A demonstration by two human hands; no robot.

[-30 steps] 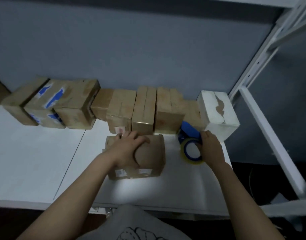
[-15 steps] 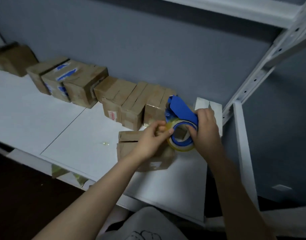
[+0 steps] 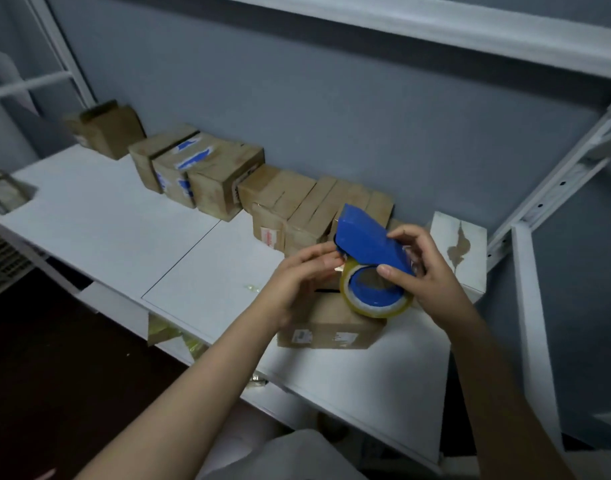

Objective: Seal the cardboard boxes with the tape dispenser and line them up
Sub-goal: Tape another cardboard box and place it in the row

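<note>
The right hand [image 3: 432,271] grips the blue tape dispenser [image 3: 369,237] in the air above the shelf board [image 3: 124,223]. Its thumb lies across the near face by the core and its other fingers curl over the top and far side. The yellowish tape roll [image 3: 376,308] sits in the lower part of the dispenser and hangs just over the front box [image 3: 331,329]; whether it touches the box cannot be told. The left hand [image 3: 297,277] reaches in from the left. Its fingertips are drawn together and pinch at the dispenser's front lower edge, where the blue body meets the roll (whether a loose end of tape is between them is too small to see). The front box is brown cardboard and lies flat on the board near its front edge, partly hidden by both hands. It has printed labels on its near side and a dark slit across its top. Behind it a row of boxes [image 3: 227,183] runs along the grey wall [image 3: 331,116], most of them brown and side by side, some marked with blue patches. The leftmost one stands a little apart from the others. At the right end of the row a white box [image 3: 459,251] with a torn brown patch on its top stands beside the white shelf upright [image 3: 553,192].
</note>
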